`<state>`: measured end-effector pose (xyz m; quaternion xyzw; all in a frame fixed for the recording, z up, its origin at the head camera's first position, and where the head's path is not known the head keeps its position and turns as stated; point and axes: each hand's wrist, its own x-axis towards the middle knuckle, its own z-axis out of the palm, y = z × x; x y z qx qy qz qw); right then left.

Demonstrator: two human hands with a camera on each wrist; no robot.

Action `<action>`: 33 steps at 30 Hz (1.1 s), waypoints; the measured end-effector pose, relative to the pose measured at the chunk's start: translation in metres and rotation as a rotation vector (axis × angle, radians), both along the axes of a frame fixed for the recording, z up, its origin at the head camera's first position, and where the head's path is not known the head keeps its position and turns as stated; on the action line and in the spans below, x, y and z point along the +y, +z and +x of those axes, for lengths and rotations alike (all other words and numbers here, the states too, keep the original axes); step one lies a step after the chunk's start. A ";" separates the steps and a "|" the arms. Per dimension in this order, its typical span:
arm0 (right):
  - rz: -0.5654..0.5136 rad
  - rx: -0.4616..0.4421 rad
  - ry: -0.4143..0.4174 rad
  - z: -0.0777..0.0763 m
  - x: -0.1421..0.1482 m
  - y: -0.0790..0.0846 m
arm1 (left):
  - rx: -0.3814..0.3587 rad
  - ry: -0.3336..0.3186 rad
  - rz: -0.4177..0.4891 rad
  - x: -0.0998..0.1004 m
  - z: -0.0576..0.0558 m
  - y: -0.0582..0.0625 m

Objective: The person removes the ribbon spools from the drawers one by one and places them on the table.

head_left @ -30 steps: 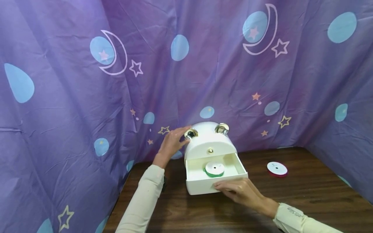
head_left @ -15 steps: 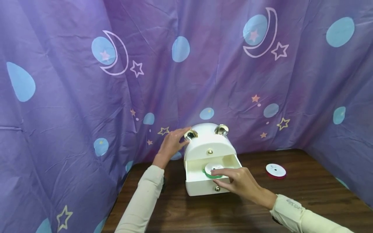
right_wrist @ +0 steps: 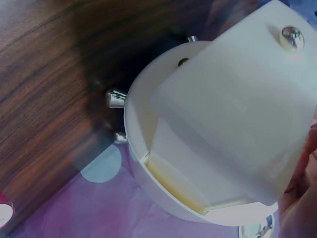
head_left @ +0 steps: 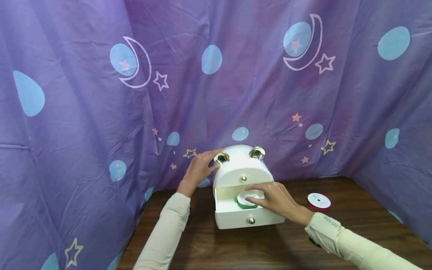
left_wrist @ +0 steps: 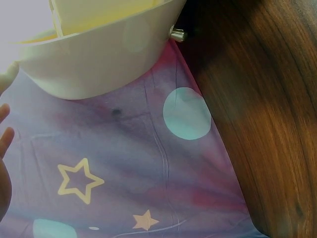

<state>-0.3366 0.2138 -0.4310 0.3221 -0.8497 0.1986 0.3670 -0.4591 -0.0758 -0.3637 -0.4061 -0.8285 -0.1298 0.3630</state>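
A white rounded box with gold ear-like rings [head_left: 237, 161] stands on the table, its lower drawer [head_left: 233, 221] pulled out. Inside the drawer lies a ribbon spool [head_left: 243, 204] with a white face and green ribbon. My right hand [head_left: 278, 198] reaches over the drawer's right side, thumb and fingers spread above the spool; whether they touch it I cannot tell. At the box's upper left, my left hand [head_left: 200, 168] rests by the left gold ring, fingers extended. In the left wrist view, only fingertips [left_wrist: 5, 141] show beside the box [left_wrist: 99, 67].
Right of the box, a second spool [head_left: 318, 201] with red-pink ribbon lies flat on the dark wood table [head_left: 216, 251]. A purple curtain [head_left: 216, 101] with moons and stars hangs close behind. The box's upper drawer, with a gold knob [head_left: 243, 179], is closed.
My right hand has left the front of the pulled-out drawer and moved up over the green spool, uncovering the lower knob. My left hand has stayed at the ring.
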 end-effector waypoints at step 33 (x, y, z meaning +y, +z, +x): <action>0.260 -0.308 -0.063 -0.030 -0.009 -0.003 | -0.019 -0.003 -0.005 0.000 0.001 -0.001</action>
